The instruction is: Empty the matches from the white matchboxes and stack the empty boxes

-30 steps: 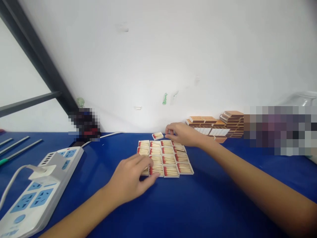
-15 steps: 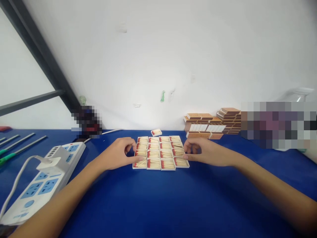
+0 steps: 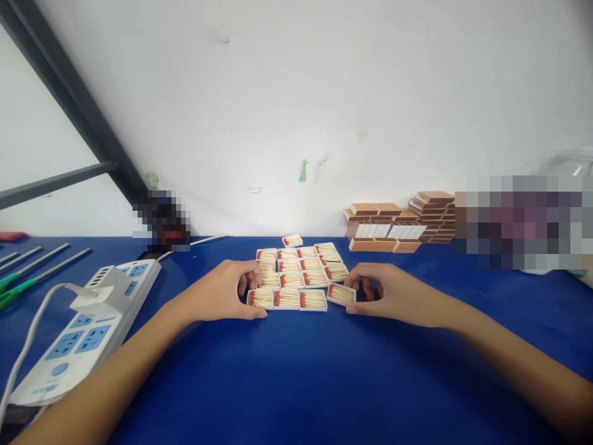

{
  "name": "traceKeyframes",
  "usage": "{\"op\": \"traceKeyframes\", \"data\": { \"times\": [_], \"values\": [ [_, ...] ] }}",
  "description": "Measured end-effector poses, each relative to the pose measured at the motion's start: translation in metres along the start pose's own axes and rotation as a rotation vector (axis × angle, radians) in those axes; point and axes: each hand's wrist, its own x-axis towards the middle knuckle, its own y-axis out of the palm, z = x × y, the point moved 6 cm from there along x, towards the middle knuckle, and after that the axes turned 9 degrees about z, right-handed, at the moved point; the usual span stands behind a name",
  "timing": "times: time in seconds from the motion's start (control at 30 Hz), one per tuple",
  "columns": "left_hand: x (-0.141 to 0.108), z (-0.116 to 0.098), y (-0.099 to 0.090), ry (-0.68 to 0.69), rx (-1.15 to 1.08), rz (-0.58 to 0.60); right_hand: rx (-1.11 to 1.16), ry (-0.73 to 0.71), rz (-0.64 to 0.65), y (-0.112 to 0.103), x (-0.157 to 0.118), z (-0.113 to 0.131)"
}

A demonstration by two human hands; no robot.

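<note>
Several open matchbox trays (image 3: 291, 264) full of red-tipped matches stand in rows in the middle of the blue table. A front row lies slightly apart from them. My left hand (image 3: 223, 292) is closed round the leftmost front tray (image 3: 262, 300), thumb at its near side and fingers at its far side. At the other end, my right hand (image 3: 393, 294) grips the right front tray (image 3: 341, 294) between thumb and fingers. That tray is turned askew, with a small gap to its neighbour (image 3: 313, 300). A single tray (image 3: 292, 240) lies behind the rows.
Stacked brown matchboxes (image 3: 384, 228) stand by the wall (image 3: 296, 93) at the back right. On the left lie a white power strip (image 3: 88, 346) with a plugged-in cable and green-handled rods (image 3: 55, 269). Blurred-out items are at both sides.
The front row has come away from the rows behind, and its right tray has turned askew. My hands have moved slightly toward me and now grip its end trays. The view has shifted slightly.
</note>
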Motion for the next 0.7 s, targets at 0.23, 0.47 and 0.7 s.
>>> {"op": "traceKeyframes", "data": {
  "times": [0.23, 0.47, 0.7],
  "values": [
    [-0.002, -0.002, -0.005, 0.029, 0.027, -0.004, -0.003, 0.029, -0.018, -0.001, -0.002, -0.005],
    [-0.004, -0.004, -0.011, 0.05, 0.161, -0.045, 0.006, -0.038, -0.05, -0.001, -0.002, -0.006],
    [-0.003, -0.013, -0.005, 0.134, 0.159, -0.07, -0.137, -0.116, -0.142, 0.0, -0.004, -0.002]
  ]
}}
